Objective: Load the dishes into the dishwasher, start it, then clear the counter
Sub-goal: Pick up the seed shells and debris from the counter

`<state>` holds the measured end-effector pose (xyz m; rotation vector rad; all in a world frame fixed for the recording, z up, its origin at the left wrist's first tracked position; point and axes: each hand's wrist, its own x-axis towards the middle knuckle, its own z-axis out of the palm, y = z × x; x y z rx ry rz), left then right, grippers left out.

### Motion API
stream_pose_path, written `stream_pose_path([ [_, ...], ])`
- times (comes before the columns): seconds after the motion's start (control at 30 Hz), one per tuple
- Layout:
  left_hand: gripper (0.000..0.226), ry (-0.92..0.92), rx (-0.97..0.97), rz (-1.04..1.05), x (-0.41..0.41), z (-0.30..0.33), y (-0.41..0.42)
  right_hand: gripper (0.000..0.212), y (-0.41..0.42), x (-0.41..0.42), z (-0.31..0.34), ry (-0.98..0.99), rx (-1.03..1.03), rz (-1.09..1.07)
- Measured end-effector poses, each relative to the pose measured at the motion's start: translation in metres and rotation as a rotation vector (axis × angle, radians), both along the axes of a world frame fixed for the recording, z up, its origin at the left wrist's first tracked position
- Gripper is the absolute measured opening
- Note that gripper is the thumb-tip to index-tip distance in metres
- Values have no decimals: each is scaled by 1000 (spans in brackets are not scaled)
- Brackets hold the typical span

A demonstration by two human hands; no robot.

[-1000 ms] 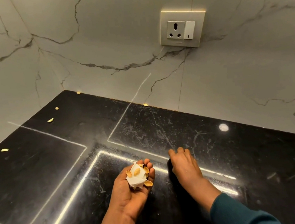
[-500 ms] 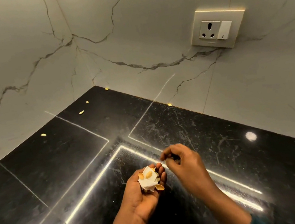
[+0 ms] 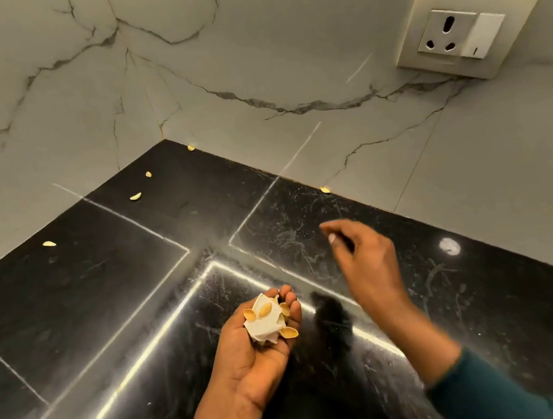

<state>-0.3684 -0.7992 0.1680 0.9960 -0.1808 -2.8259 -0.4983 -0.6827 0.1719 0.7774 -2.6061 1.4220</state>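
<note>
My left hand (image 3: 249, 350) lies palm up over the black stone counter (image 3: 105, 291), fingers curled round a crumpled white paper (image 3: 263, 321) with several pale nut shells (image 3: 289, 332) on it. My right hand (image 3: 367, 261) hovers above the counter to the right, blurred, its fingers loosely bent and stretched toward the back wall; I see nothing in it. A loose shell (image 3: 325, 189) lies at the wall's foot just beyond its fingertips. More shells lie toward the corner: one (image 3: 191, 147) at the corner, two (image 3: 135, 196) nearby, one (image 3: 49, 244) at the far left.
Grey marbled walls (image 3: 251, 57) meet in a corner behind the counter. A wall socket with a switch (image 3: 461, 33) sits at the upper right. Bright strip reflections cross the counter. A teal sleeve (image 3: 489, 395) covers my right forearm.
My right hand lifted off the counter beside the left hand and moved up and right toward the back wall. The view shifted left toward the corner. The left hand kept its paper and shells.
</note>
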Motion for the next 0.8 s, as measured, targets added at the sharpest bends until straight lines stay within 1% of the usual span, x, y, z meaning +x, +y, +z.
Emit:
stream_pose_path([
  [0.1,27,1,-4,14,-15,-2,-20,26,-16,-59,-17,76,155,-89],
  [0.17,27,-1,2,34,-26,-6,-37,27,-33,-91,-26,97,291,-80],
  [0.23,28,1,-1,57,-38,-9,-56,26,-52,-121,-35,72,417,-28],
  [0.33,29,-3,-34,89,-51,-9,-81,21,-80,-156,-53,20,531,-25],
  [0.4,27,-11,-42,115,-57,-9,-95,16,-97,-169,-65,93,597,-104],
  [0.43,27,-11,-39,115,-59,-9,-100,14,-102,-171,-71,83,591,-153],
  [0.5,25,-20,-28,106,-63,-12,-112,18,-112,-167,-77,35,595,-231],
  [0.6,25,-34,0,129,-64,-20,-127,27,-119,-165,-82,24,612,-332],
  [0.67,24,-17,15,147,-62,-24,-138,28,-117,-168,-82,58,653,-403],
  [0.73,24,-12,28,159,-59,-27,-149,25,-114,-166,-84,78,605,-442],
  [0.77,24,-12,30,162,-58,-27,-153,27,-114,-162,-84,62,556,-459],
  [0.8,24,-13,36,169,-58,-28,-158,36,-115,-157,-85,41,516,-469],
])
